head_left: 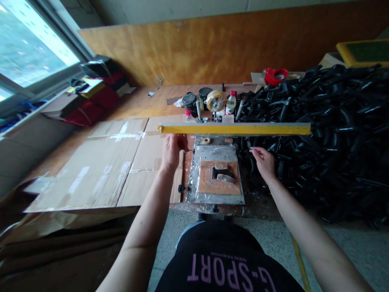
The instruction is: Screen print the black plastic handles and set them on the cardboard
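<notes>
A black curved plastic piece [223,174] lies on a brown pad [204,184], set on a grey metal plate [197,156] in front of me. Above the plate a long yellow bar with a grey top edge [237,129] runs across the view. My left hand [172,152] is just below the bar's left end, its fingers curled; what they hold, if anything, is hidden. To the right of the plate, my right hand [265,162] is closed in a pinch at the edge of a heap of black plastic parts [331,134]. Whatever is between those fingertips is too small to make out.
Flat cardboard [106,162] covers the bench on the left. Behind the bar stand dark tubs [190,101], a tape roll [215,100] and a red-capped bottle [231,103]. A red tape dispenser [275,76] sits at the back. Boxes [97,93] stand by the window.
</notes>
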Motion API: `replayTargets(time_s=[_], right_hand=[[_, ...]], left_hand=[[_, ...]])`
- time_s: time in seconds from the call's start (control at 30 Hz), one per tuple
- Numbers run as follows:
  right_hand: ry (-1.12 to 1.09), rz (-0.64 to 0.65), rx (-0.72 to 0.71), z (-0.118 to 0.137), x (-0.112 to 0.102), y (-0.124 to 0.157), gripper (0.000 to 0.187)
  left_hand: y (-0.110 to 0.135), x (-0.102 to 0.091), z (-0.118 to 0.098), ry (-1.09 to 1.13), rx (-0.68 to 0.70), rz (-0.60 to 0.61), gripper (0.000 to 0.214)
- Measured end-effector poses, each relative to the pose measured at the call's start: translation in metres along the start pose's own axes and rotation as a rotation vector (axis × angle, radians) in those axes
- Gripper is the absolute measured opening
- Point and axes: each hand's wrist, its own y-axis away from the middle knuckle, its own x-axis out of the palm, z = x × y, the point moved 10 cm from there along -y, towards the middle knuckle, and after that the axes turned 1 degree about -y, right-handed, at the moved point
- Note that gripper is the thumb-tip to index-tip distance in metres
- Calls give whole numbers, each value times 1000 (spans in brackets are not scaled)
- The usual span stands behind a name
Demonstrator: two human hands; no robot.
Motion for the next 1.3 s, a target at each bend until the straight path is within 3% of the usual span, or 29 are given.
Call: replayTargets(time_s=[0.07, 0.17, 0.23, 0.3, 0.37, 0.43, 0.5, 0.7, 0.87, 1.0, 1.07, 1.2, 1.3], right_hand=[[38, -61, -28, 12, -14, -15, 36], [160, -77, -137, 44, -14, -30, 32], [293, 4, -293, 74, 12, -34, 32], [482, 129, -461, 101, 52, -31, 42], [677, 248, -565, 113, 93, -24, 51], [808, 354, -597, 114, 124, -19, 47], [871, 391, -585, 112, 136, -18, 41], [951, 254, -464, 108, 127, -47, 50], [1052, 409, -338, 82, 148, -61, 23], [1061, 522, -279, 66, 155, -52, 20], [1052, 478, -332, 73, 147, -44, 19], [983, 257, -416, 105, 113, -28, 13], [771, 95, -323, 123, 80, -25, 20]], left_hand=[[28, -2, 7, -53, -81, 1, 60], [84, -12, 69, -157, -391, 77, 67], [113, -21, 108, -175, -463, 96, 65], [130, -23, 142, -188, -494, 127, 70], [137, -24, 166, -218, -510, 134, 79], [138, -25, 179, -255, -512, 125, 81], [136, -26, 183, -278, -501, 122, 79], [135, -29, 188, -321, -483, 116, 72], [133, -29, 189, -347, -463, 115, 70], [133, -30, 187, -370, -448, 115, 69], [133, -31, 188, -386, -445, 116, 67], [134, -31, 192, -406, -452, 136, 65], [135, -31, 197, -408, -466, 156, 66]])
